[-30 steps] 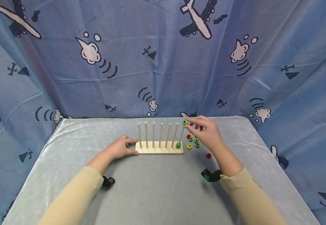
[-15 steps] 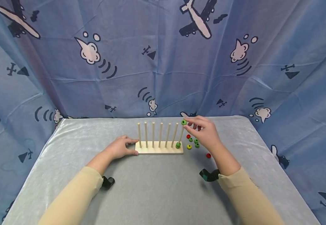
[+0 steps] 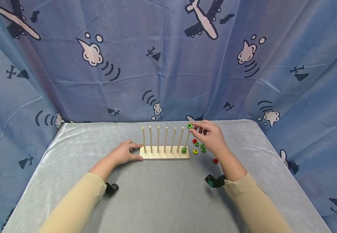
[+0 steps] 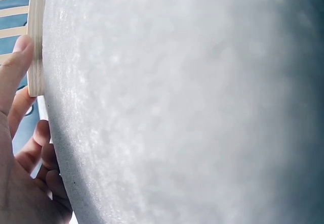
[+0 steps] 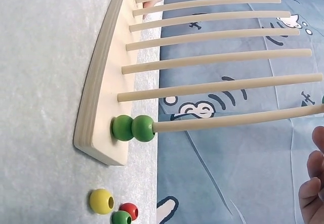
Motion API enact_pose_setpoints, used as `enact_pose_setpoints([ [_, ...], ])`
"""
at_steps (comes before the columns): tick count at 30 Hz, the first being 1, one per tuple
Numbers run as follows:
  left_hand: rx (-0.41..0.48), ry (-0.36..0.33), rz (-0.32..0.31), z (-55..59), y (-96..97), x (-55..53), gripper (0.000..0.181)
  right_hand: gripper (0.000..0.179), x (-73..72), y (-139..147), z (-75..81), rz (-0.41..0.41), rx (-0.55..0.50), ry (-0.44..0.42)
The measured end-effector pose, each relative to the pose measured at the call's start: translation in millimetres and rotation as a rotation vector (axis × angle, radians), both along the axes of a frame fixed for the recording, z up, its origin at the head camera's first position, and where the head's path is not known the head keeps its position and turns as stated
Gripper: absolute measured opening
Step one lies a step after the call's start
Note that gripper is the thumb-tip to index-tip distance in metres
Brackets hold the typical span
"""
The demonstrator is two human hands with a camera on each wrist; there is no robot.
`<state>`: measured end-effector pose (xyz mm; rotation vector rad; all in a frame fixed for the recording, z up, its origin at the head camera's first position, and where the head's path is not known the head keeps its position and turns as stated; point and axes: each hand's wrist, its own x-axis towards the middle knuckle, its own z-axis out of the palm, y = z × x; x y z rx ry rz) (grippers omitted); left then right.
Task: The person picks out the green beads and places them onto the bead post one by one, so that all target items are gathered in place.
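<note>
A pale wooden peg board point(image 3: 162, 156) with a row of upright pegs stands on the table. At its left end, my left hand point(image 3: 122, 152) grips the base between thumb and fingers; the left wrist view shows the thumb point(image 4: 21, 49) on the wood. My right hand point(image 3: 210, 134) pinches a green bead point(image 3: 190, 126) between thumb and fingertips, right at the top of the rightmost peg point(image 3: 187, 139). Two green beads point(image 5: 144, 128) sit stacked at the foot of that peg. Most of the right hand's bead lies outside the right wrist view.
Loose beads lie right of the board: a yellow one point(image 3: 195, 151), several green ones point(image 3: 203, 150), a red one point(image 3: 194, 141) and another red bead point(image 3: 215, 160) nearer. A grey cloth covers the table point(image 3: 157, 197); a blue patterned curtain point(image 3: 168, 64) hangs behind.
My right hand has shifted slightly left with the green bead, from beside the rightmost peg's top to over it. My left hand has stayed on the board.
</note>
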<state>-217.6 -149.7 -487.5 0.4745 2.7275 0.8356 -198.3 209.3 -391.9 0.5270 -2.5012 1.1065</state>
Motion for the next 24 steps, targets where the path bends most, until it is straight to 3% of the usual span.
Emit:
enact_pose_setpoints([
  [15,0.012,-0.007,-0.002,0.6,-0.1,0.5,0.068,0.026,0.5,-0.6,-4.3,-0.035,-0.045,-0.056],
  [24,0.005,-0.011,-0.005,0.4,-0.6,-0.3,0.068,0.023,0.3,0.7,-7.0,-0.017,-0.043,-0.105],
])
